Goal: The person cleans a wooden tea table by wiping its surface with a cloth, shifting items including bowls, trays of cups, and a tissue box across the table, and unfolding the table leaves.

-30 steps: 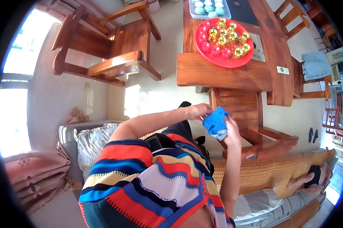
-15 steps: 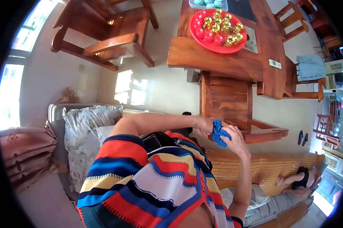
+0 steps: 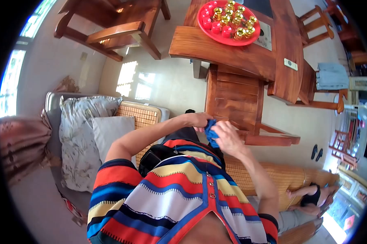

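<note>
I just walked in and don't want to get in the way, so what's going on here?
A person in a striped top has a crumpled blue cloth bunched between the left hand and the right hand, just above their lap. On the wooden table ahead sits a red tray of small red and gold items; neither hand touches it. Off to the right, another person is on the long seat.

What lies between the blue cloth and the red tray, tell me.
The wooden chair and the edge of the wooden table, as the head view shows.
</note>
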{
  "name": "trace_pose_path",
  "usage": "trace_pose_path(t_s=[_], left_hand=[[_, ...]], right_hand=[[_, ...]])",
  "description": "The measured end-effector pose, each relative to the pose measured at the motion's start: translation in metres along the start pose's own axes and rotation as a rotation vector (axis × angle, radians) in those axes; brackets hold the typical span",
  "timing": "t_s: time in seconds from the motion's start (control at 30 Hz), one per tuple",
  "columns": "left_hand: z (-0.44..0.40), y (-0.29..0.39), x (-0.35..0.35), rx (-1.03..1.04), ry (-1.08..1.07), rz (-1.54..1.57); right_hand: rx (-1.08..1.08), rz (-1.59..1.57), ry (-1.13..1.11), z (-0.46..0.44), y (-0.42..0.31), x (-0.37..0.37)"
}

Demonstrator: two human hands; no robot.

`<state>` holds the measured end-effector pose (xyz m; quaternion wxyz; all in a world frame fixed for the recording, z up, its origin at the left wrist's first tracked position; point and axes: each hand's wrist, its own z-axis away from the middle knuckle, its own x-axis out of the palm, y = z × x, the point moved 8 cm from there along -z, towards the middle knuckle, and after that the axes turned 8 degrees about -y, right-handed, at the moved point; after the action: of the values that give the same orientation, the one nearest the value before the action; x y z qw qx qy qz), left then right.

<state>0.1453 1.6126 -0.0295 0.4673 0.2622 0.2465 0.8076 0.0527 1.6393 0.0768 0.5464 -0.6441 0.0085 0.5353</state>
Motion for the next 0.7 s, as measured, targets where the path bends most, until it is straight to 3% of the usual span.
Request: trace_pose_path(t_s=[0.13,0.2,0.23,0.3,0.43,0.5,0.53,0.6,0.7], left_hand=[[0.014,0.013,0.0,0.105,0.295,-0.194],[0.036,0.031,0.0,0.169,0.652,-0.333],[0.036,0.037,0.014,0.168,0.651,-0.337],[0.051,0.066,0.03,0.371,0.84,-0.161],[0.043,0.123,0.08,0.555,0.993,-0.317],[0.011,0.124,0.094,0.497,0.868,-0.392],[0.006,0.129,0.103,0.434,0.865,-0.475],[0.002,0.139,0.111,0.378,0.842,-0.566],[-0.008,0.134,0.1,0.177,0.677,-0.478]], right_hand=[[-0.118,0.104,0.03,0.019,-0.009,-0.018],[-0.205,0.126,-0.063,0.046,0.0,-0.036],[-0.256,0.139,-0.152,0.063,0.001,-0.043],[-0.307,0.114,-0.223,0.092,-0.001,-0.073],[-0.058,-0.803,-0.198,0.124,0.037,-0.117],[0.058,-1.333,-0.083,0.13,0.092,-0.109],[0.057,-1.331,-0.078,0.134,0.106,-0.106],[0.241,-1.997,0.078,0.148,0.138,-0.09],[0.124,-2.009,0.125,0.171,0.158,-0.107]])
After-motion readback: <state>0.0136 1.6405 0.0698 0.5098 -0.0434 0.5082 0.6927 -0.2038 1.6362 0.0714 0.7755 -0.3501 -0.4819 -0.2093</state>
